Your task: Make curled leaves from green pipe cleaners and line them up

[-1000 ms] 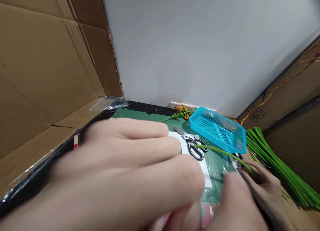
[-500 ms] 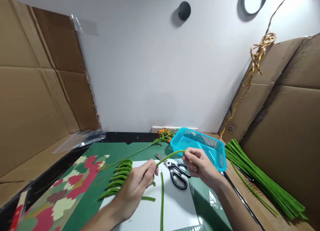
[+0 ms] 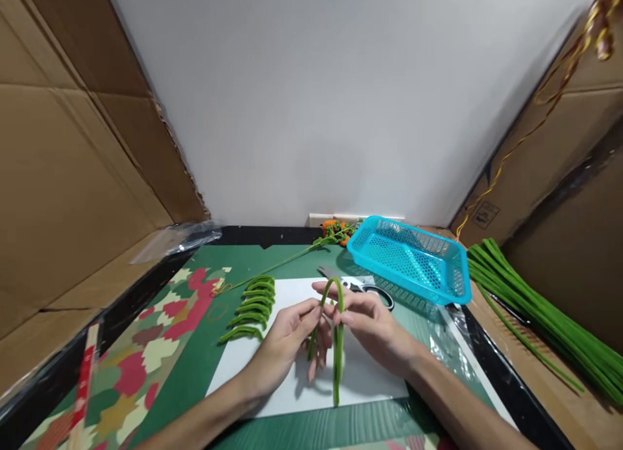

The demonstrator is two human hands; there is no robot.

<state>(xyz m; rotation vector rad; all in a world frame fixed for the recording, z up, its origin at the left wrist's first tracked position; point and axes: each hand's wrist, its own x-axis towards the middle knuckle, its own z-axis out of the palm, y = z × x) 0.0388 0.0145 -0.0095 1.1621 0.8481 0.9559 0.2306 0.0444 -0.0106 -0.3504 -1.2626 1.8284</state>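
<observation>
A green pipe cleaner (image 3: 339, 365) is bent into a narrow arch, its top pointing up, above the white sheet (image 3: 277, 398). My left hand (image 3: 287, 339) pinches its left leg between thumb and fingers. On the right leg, my right hand (image 3: 372, 323) closes with thumb and fingertips, close beside my left. Black-handled scissors (image 3: 379, 293) lie behind my right hand, partly hidden by it. Left of the sheet, several curved green pieces (image 3: 256, 300) are lined up in a row.
A turquoise basket (image 3: 409, 262) stands at the back right. Orange flowers (image 3: 335, 229) on a green stem lie behind the sheet. A bundle of long green stems (image 3: 545, 320) rests at the right, beside cardboard (image 3: 574, 210). More cardboard (image 3: 73, 177) stands at the left.
My hands have come together, and the pipe cleaner between them went from a gentle curve to a tight arch. The straight green piece on the sheet no longer shows there. The view has shifted.
</observation>
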